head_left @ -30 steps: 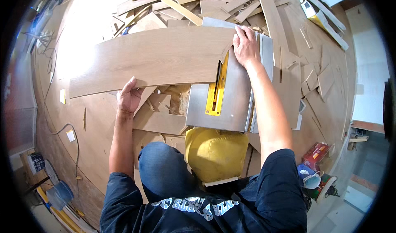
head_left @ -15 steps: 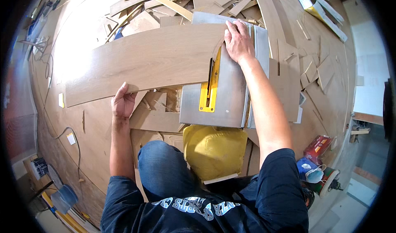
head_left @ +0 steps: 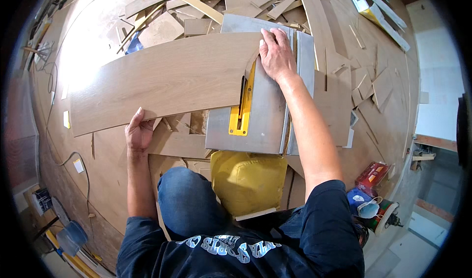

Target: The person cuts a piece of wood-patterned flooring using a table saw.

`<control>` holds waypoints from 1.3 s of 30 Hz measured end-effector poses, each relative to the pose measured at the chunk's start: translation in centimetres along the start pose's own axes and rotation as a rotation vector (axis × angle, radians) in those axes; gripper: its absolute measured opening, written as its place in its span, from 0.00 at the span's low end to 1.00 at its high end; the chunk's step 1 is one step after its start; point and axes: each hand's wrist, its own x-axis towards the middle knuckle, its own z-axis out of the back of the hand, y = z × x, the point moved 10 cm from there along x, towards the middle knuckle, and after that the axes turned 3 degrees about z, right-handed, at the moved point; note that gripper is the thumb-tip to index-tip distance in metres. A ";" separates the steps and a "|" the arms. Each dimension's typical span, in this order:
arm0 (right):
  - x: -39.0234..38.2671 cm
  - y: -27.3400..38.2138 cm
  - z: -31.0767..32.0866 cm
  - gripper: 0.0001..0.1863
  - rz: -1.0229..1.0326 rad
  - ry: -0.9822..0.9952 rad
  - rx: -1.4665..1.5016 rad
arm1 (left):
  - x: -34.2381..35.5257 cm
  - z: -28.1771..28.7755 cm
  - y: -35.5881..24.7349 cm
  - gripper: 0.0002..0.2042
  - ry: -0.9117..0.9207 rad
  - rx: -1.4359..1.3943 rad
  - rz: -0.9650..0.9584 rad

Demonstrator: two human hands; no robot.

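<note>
A long wood-look plank (head_left: 162, 79) reaches from the left onto a metal saw table (head_left: 265, 123). Its right end lies against the dark blade (head_left: 242, 96), which rises from a yellow slotted insert (head_left: 239, 123). My left hand (head_left: 139, 130) grips the near edge of the plank's left part, thumb on top and fingers underneath. At the far right corner, my right hand (head_left: 276, 52) bends its fingers over the plank's end, just beyond the blade. The wrist passes above the table's right side. Part of the blade is hidden by the plank.
Offcuts (head_left: 196, 27) are heaped behind the saw, with more board scraps (head_left: 381, 88) to the right. A yellow cover (head_left: 250, 179) hangs at the saw's near side, by my knee (head_left: 187, 199). A cable (head_left: 87, 179) runs along the left floor; a red box (head_left: 372, 175) stands at right.
The plank has shifted slightly nearer to me, its left end more than its right. Both hands have moved with it, keeping their holds. The whole view has slid a little.
</note>
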 end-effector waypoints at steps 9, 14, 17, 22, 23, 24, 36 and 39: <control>2.5 -2.3 -0.9 0.25 -0.037 0.004 0.020 | 4.8 -0.7 -1.1 0.09 -0.026 0.050 0.010; 2.3 -1.8 -0.9 0.25 -0.032 0.024 0.036 | 4.3 -0.1 -0.9 0.09 -0.001 0.048 0.017; 1.8 -1.1 -0.5 0.24 -0.016 -0.003 0.035 | 3.3 0.5 -0.7 0.09 -0.008 0.042 -0.010; 1.1 -0.6 0.0 0.23 0.003 -0.016 0.026 | 2.0 1.8 -0.4 0.10 -0.014 0.010 0.001; 1.0 -0.5 0.0 0.23 0.008 -0.024 0.020 | 1.7 1.7 -0.4 0.10 -0.007 0.008 -0.002; 0.9 -0.3 0.2 0.23 0.029 -0.044 0.001 | 1.3 1.4 -0.3 0.09 0.000 0.006 -0.005; -0.3 0.8 0.6 0.22 0.040 -0.039 0.043 | -1.4 1.8 0.1 0.10 -0.130 0.043 -0.024; 0.1 0.4 0.2 0.22 0.044 -0.038 0.046 | -0.5 1.4 0.0 0.09 -0.088 0.040 -0.022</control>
